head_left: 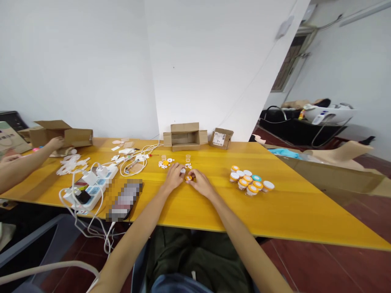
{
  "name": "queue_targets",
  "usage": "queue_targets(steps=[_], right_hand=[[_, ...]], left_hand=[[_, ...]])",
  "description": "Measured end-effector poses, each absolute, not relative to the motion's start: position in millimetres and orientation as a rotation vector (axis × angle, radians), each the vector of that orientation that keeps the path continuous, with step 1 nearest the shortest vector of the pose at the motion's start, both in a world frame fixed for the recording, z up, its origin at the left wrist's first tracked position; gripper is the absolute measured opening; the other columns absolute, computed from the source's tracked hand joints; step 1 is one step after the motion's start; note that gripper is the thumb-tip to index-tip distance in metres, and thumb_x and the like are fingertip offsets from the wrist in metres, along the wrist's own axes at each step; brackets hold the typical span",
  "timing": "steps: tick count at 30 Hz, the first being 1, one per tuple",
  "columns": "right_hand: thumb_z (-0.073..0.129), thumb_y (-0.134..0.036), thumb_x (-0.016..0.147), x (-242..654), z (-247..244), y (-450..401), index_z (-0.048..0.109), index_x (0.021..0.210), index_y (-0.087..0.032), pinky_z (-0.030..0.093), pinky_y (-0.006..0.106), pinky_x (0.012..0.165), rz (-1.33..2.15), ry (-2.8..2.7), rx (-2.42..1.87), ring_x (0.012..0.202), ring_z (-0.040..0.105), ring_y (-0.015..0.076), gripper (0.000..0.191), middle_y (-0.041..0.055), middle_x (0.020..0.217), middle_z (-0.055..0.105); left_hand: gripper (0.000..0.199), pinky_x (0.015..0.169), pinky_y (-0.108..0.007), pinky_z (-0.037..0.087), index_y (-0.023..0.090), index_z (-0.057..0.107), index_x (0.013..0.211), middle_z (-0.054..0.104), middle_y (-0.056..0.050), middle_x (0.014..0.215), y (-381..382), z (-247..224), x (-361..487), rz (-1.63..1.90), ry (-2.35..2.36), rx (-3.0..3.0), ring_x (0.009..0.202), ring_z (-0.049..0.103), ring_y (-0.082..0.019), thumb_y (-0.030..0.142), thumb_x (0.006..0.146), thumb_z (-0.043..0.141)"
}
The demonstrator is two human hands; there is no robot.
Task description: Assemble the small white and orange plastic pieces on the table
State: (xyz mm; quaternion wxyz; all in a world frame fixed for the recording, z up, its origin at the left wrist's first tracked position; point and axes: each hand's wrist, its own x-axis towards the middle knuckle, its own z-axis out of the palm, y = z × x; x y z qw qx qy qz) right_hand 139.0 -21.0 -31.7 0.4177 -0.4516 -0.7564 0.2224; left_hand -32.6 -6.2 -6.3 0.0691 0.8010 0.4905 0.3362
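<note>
My left hand [174, 178] is closed, its fingertips on a small white round piece [183, 171]. My right hand [199, 183] pinches an orange round lid [188, 178] low over the table, close beside the left fingertips. Just beyond the hands stands a small clear cup [187, 158], with small white pieces [188, 166] near its base. Farther left are another clear cup [163, 157], an orange lid [165, 162], a white lid [170, 160] and more small white pieces [161, 164].
Several lidded cups [252, 189] are grouped at right. Behind are an open cardboard box [185, 139] and a smaller carton [221, 138]. On the left lie a phone [126, 200], a power strip [99, 188] and tangled white cables [132, 165]. Another person's arm [33, 160] reaches toward a box [77, 137].
</note>
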Motion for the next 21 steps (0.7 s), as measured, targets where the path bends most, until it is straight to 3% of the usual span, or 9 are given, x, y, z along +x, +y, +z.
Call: queue_targets(steps=[21], right_hand=[[0.069,-0.027,0.079,141,-36,-21,0.063,0.087,-0.025,0.051,0.036,0.081,0.483,-1.91,-1.091,0.084,0.064,0.0215,0.01,0.0016,0.088,0.069]], left_hand=[[0.03,0.094,-0.039,0.05,0.025,0.07,0.109,0.066,-0.007,0.106,-3,-17,-33,1.008,1.466,2.444,0.103,0.061,-0.024,0.012,0.085,0.058]])
